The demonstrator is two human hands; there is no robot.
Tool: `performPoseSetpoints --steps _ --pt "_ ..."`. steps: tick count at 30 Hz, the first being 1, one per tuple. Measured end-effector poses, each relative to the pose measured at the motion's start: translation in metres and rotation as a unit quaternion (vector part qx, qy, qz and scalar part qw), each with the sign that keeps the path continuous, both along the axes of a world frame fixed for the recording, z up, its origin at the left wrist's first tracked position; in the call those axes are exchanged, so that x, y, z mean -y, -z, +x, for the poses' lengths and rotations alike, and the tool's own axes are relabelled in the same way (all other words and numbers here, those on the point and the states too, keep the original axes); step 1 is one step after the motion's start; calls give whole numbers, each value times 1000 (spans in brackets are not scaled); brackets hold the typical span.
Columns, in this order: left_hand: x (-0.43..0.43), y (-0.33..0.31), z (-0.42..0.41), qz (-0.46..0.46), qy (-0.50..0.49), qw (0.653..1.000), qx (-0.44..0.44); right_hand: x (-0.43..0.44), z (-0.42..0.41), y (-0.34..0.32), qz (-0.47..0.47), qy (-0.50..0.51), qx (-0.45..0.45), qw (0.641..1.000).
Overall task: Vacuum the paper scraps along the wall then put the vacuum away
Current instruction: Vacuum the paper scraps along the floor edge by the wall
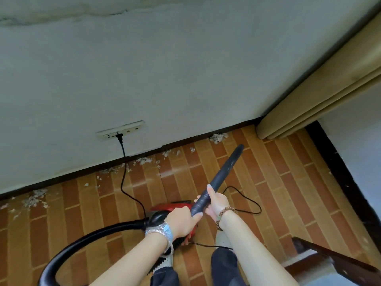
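Both hands hold the black vacuum nozzle tube [222, 172], which points up and right toward the wall. My left hand [181, 220] grips its lower end; my right hand [216, 201] grips it just above. The red vacuum body [173, 206] sits on the floor behind my hands, and its black hose [86, 242] curves off to the lower left. White paper scraps [218, 137] lie along the dark baseboard, with more scraps [35, 198] at the left.
The black power cord [123, 174] runs from the wall socket [121, 130] down to the vacuum and loops on the wood-pattern floor at the right. A beige curtain [321, 96] hangs at the right corner. A dark chair or stool [329, 259] stands at the lower right.
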State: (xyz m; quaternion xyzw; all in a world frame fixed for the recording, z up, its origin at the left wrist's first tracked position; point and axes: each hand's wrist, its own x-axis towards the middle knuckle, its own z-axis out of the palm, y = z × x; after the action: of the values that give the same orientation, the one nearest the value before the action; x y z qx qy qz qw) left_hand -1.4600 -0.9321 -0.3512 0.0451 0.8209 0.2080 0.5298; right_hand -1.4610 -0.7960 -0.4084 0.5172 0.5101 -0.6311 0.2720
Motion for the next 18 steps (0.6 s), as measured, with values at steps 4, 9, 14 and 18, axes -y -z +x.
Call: performPoseSetpoints --steps 4,9,14,18 --pt "-48 11 3 31 -48 998 16 -49 -8 7 -1 4 23 1000" --pt "-109 26 -1 34 -79 996 9 -102 -18 25 18 -23 47 998" --pt "-139 44 -17 61 -107 992 5 -123 -31 60 30 -81 47 995" --pt "-152 71 -36 75 -155 985 22 -138 -35 133 69 -172 48 981"
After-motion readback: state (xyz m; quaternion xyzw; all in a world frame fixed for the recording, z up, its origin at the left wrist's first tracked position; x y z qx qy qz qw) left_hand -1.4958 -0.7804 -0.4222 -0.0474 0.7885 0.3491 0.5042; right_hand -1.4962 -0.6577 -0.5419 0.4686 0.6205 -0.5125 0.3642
